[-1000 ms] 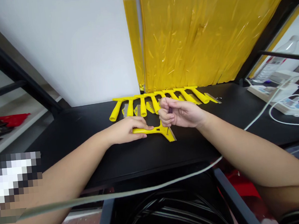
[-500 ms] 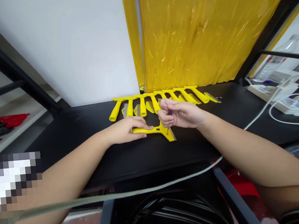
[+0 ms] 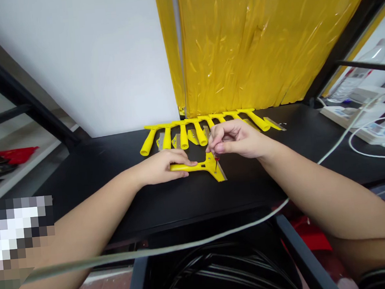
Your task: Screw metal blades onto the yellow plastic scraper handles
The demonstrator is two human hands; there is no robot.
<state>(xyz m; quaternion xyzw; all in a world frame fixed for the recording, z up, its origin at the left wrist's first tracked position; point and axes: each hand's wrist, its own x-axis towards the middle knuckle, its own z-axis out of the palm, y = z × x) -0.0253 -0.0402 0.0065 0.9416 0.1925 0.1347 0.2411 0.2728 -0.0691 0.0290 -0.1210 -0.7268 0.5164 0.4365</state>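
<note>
Got a yellow scraper (image 3: 209, 164) sideways in my left fingers (image 3: 181, 157), right fingers (image 3: 219, 138) pinching a screwdriver (image 3: 217, 158) tip-down by its blade end (image 3: 219, 175).

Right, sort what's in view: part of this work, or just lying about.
In the work:
yellow scraper, held by left hand
screwdriver in right hand
row of similar scrapers, probably

Apparently lying about:
clear bottle
red item at far left
white cable
</note>
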